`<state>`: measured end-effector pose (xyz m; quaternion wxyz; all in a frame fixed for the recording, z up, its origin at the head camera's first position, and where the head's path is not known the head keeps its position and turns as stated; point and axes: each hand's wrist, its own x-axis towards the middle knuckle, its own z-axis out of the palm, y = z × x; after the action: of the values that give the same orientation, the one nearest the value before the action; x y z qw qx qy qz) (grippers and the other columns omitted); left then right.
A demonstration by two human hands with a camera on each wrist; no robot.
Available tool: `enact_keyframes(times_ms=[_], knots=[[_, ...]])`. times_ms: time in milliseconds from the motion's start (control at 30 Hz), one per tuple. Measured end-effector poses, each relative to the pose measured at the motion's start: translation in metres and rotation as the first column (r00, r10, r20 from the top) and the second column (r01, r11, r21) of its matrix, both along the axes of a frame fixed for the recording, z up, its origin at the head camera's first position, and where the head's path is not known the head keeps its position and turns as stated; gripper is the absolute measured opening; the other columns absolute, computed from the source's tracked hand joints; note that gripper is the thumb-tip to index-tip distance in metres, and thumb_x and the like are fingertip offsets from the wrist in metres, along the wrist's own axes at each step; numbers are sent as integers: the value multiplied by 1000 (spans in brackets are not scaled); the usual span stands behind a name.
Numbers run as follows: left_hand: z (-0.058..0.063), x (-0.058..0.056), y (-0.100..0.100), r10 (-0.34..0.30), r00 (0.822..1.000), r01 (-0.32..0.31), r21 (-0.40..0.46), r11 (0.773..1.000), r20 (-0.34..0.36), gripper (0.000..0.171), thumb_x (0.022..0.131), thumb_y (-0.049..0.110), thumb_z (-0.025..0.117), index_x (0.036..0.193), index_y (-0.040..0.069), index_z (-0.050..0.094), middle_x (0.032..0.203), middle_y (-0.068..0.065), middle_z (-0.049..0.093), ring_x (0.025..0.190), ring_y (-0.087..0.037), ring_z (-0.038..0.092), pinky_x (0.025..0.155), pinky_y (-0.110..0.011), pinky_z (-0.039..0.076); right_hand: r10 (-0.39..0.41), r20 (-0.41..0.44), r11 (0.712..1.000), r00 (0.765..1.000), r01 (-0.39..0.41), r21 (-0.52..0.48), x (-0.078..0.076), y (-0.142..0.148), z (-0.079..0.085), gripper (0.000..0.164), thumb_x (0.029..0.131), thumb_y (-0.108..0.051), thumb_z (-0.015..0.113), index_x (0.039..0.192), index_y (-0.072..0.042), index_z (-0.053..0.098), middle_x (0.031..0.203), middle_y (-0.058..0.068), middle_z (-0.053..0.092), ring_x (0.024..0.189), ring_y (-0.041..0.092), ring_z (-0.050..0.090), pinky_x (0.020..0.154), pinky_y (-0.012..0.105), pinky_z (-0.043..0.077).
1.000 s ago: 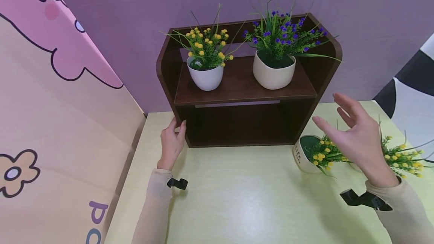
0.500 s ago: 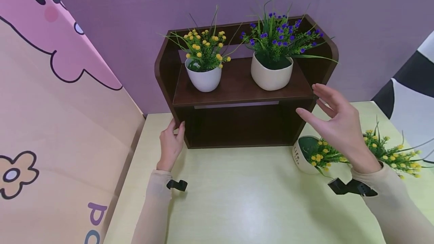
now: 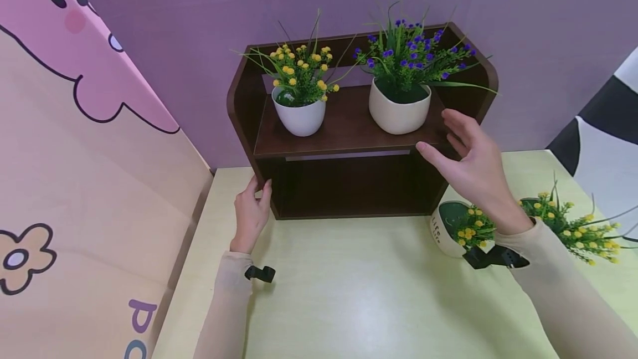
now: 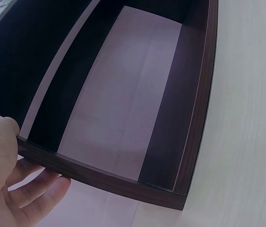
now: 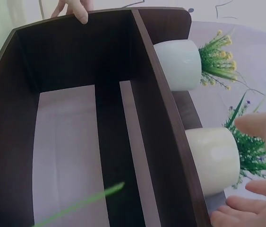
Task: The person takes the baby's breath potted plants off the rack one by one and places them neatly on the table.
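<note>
A dark brown two-tier shelf (image 3: 354, 148) stands against the purple backdrop. My left hand (image 3: 251, 215) grips its left side panel, the thumb inside and the fingers outside, as the left wrist view shows. On the upper board sit a white pot (image 3: 301, 118) with yellow flowers and, to its right, a cream pot (image 3: 400, 109) with blue-purple flowers. My right hand (image 3: 473, 168), thumb and fingers spread, holds nothing; it is in front of the shelf's right end, close to the cream pot. In the right wrist view that hand (image 5: 260, 179) is beside the cream pot.
At the shelf's lower right a cream pot with lettering (image 3: 443, 237) and yellow flowers stands on the pale table (image 3: 339, 281). Further right is another plant with yellow flowers (image 3: 578, 226), partly hidden by my right arm. A printed panel (image 3: 99, 181) stands on the left.
My right hand has moved left and a little up, from beyond the shelf's right side to near the cream pot. My left hand keeps its grip on the shelf.
</note>
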<state>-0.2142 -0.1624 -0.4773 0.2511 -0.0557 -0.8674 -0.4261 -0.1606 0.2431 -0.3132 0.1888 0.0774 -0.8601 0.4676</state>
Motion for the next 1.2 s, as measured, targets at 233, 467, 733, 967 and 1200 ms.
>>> enact_keyframes(times_ms=[233,467,733,967,1200], knots=[[0,0,0,-1,1000,1,-1,1000,-5,25,102,30,54,111,10,65,108,-19,74,84,-36,75,71,-49,62,-29,40,1000,999,29,0,-14,-11,8,81,87,-36,75,154,-17,32,160,6,36,148,25,36,118,46,34],[-2,0,0,6,1000,-6,-5,1000,-1,26,102,31,53,112,10,65,108,-19,75,86,-35,75,72,-49,62,-39,76,999,996,39,-6,-31,-19,11,91,85,-42,76,156,-18,25,162,4,32,148,24,36,119,48,34],[-2,0,0,2,1000,-2,-3,1000,6,27,102,33,53,113,11,65,108,-18,75,88,-35,75,74,-48,62,-81,79,995,994,76,58,-48,-26,16,95,80,-54,76,155,-24,26,156,5,42,139,26,48,112,50,44],[-3,0,0,7,1000,-7,0,1000,-4,25,102,31,54,112,11,65,107,-18,75,84,-35,75,71,-49,62,-135,51,988,989,131,80,-54,-33,17,95,77,-62,74,151,-19,34,147,6,53,127,27,55,104,53,49],[-3,-1,0,6,1000,-6,2,1000,0,25,102,30,54,111,11,65,106,-19,75,80,-34,75,69,-48,62,-169,41,983,985,166,74,-58,-35,15,94,77,-64,73,150,-17,37,147,5,54,127,27,56,105,52,49]])
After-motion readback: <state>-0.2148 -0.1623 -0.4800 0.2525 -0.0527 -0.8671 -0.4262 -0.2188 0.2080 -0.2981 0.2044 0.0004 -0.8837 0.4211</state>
